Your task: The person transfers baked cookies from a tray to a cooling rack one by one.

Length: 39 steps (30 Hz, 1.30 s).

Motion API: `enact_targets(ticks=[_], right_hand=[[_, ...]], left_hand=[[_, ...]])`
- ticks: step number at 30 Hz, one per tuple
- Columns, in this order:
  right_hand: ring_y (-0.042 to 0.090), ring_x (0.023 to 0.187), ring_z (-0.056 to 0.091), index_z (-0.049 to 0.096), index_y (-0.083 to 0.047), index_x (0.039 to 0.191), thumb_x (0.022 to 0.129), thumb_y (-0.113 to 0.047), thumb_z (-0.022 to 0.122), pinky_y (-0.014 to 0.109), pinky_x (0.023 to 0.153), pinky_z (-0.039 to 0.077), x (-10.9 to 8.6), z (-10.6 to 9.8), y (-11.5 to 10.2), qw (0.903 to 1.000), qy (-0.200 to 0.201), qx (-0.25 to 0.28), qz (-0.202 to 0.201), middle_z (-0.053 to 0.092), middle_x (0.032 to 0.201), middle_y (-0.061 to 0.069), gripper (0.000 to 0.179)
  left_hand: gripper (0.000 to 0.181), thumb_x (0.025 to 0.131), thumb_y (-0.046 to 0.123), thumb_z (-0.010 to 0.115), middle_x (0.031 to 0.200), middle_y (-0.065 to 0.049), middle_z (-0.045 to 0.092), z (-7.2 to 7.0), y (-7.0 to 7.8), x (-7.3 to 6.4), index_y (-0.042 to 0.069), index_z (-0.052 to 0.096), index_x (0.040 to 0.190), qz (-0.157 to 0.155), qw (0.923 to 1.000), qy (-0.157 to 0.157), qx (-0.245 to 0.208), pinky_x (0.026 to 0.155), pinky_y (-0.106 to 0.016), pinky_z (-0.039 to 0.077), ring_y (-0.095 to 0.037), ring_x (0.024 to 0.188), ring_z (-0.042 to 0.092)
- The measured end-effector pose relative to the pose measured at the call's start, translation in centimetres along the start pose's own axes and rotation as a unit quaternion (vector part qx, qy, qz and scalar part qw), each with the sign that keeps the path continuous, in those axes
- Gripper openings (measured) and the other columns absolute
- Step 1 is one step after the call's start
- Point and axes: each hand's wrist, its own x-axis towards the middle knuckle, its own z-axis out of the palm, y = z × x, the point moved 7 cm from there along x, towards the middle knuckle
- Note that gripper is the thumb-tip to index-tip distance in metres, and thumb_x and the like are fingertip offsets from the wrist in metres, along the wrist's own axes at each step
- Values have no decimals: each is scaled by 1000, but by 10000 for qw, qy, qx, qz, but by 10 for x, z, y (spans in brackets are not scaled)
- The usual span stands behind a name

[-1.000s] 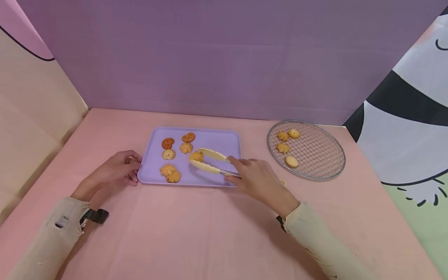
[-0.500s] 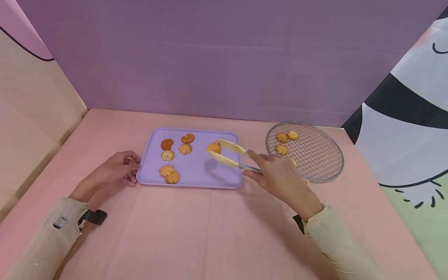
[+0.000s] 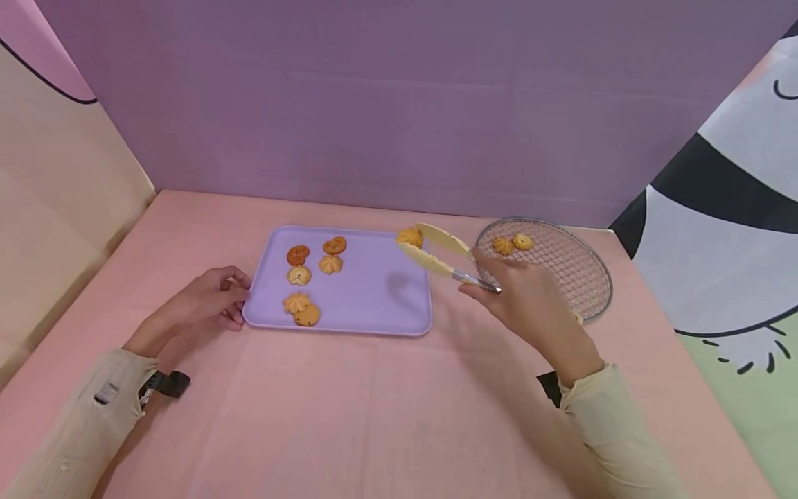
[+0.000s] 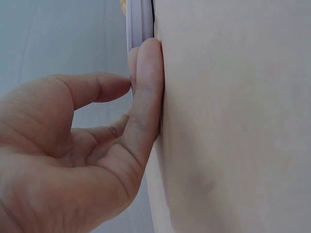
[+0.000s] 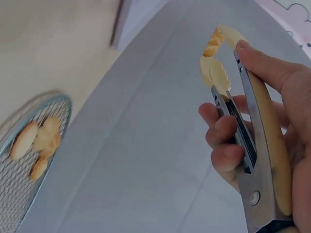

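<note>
My right hand (image 3: pixel 530 294) grips a pair of tongs (image 3: pixel 436 260), metal with cream scalloped tips, in the air by the lavender tray's right end. Pinched between the tips is a golden swirl cookie (image 3: pixel 409 238), also visible in the right wrist view as a ridged cookie (image 5: pixel 214 42). My left hand (image 3: pixel 208 299) holds the left edge of the lavender tray (image 3: pixel 368 305), thumb and fingertips at the rim (image 4: pixel 140 24) in the left wrist view. On the tray's left half lie pretzel-shaped cookies (image 3: pixel 298 255), swirl cookies (image 3: pixel 330 264) and a round speckled cookie (image 3: pixel 307 315).
A round wire rack (image 3: pixel 576 270) stands on the pink table at the right, partly hidden by my right hand. Several cookies (image 5: pixel 47 133) lie on it. A purple backdrop (image 3: pixel 399 118) rises behind the table.
My right hand has carried the swirl cookie in the tongs up from the tray's middle and rightward to the tray's right rim. My left hand stays at the tray's left edge.
</note>
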Motion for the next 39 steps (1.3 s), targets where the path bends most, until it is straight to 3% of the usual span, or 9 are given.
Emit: enact_targets(ticks=[3, 9, 13, 21, 24, 28, 31, 35, 39], right_hand=[[13, 43, 42, 61, -13, 113, 72, -45, 69, 25, 37, 34, -1, 3, 10, 9998, -96, -105, 169, 64, 69, 3, 53], [18, 48, 47, 60, -10, 117, 73, -49, 67, 32, 43, 42, -5, 6, 41, 9967, -303, -93, 752, 65, 71, 10, 59], [17, 45, 41, 59, -11, 118, 75, -51, 64, 31, 40, 35, -10, 2, 63, 9945, -265, -103, 1011, 58, 59, 6, 59], [18, 50, 43, 59, -14, 118, 75, -48, 66, 30, 43, 36, -20, -6, 100, 9898, -73, -247, 1401, 64, 70, 7, 56], [21, 62, 49, 60, -13, 117, 74, -47, 66, 36, 55, 43, -23, -6, 111, 9879, -53, -260, 1529, 63, 67, 8, 56], [29, 84, 51, 58, -12, 119, 75, -50, 65, 48, 67, 46, -30, -3, 127, 9814, -234, -34, 1906, 66, 86, 14, 59], [29, 78, 53, 57, -14, 121, 75, -54, 62, 45, 56, 47, -35, -1, 139, 9749, -378, 40, 2192, 65, 96, 16, 62], [24, 53, 45, 59, -13, 119, 74, -60, 58, 32, 39, 34, -41, 1, 154, 9700, -523, -113, 2373, 61, 69, 10, 65], [23, 52, 41, 58, -10, 119, 72, -66, 54, 28, 40, 30, -48, 4, 167, 9608, -778, -137, 2658, 57, 60, 6, 73]], left_hand=[[38, 90, 12, 51, 85, -17, 51, 0, 2, -2, -6, 35, 118, 27, 10000, -11, 16, 62, -37, 57, -20, 62, 60], [37, 90, 12, 50, 85, -18, 52, 1, 3, -3, -7, 35, 118, 37, 10000, -10, 28, 63, -38, 57, -21, 63, 60], [35, 90, 11, 50, 83, -19, 53, 0, 2, -2, -7, 36, 117, 29, 9999, 29, 92, 63, -38, 56, -22, 63, 61], [36, 90, 12, 50, 85, -19, 53, 0, 4, -2, -7, 36, 116, 72, 9999, 0, 147, 63, -38, 56, -23, 64, 61], [36, 90, 12, 50, 83, -19, 54, 0, 3, -2, -7, 36, 116, 44, 9999, -1, 117, 63, -38, 56, -23, 63, 61], [36, 90, 13, 51, 82, -18, 54, 0, 2, -1, -7, 36, 117, 20, 9999, -15, 111, 63, -38, 57, -23, 63, 61], [37, 90, 14, 51, 82, -18, 54, 0, 2, -2, -6, 36, 117, 6, 9999, -21, 139, 63, -38, 57, -23, 63, 61], [37, 90, 14, 51, 83, -19, 54, -1, 3, -3, -6, 36, 117, 11, 9998, -1, 188, 63, -37, 57, -23, 63, 61], [36, 90, 13, 50, 83, -19, 53, 0, 3, -3, -6, 36, 117, 17, 9999, 30, 169, 63, -38, 57, -23, 63, 61]])
